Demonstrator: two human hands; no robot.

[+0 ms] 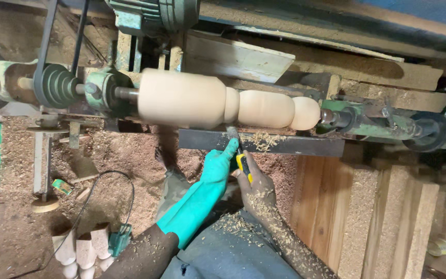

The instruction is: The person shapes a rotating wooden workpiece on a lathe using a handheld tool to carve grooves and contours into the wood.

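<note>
A pale wooden workpiece (pixel 223 102) with rounded bulges is mounted across a green lathe (pixel 104 88) and looks blurred from turning. My left hand (pixel 218 165), in a green rubber glove, pinches the blade of a chisel (pixel 236 142) where it lies on the dark metal tool rest (pixel 295 144). My bare right hand (pixel 254 186), dusted with shavings, grips the chisel's yellow and black handle just behind. The chisel tip meets the wood near the groove beside the thick left section.
A belt and stepped pulley (pixel 55 85) run at the left, a motor (pixel 153 15) above. Sawdust covers the floor (pixel 114 155). Several turned wooden pieces (pixel 81 250) stand at lower left by a black cable (pixel 99 206). Planks (pixel 388 217) lean at the right.
</note>
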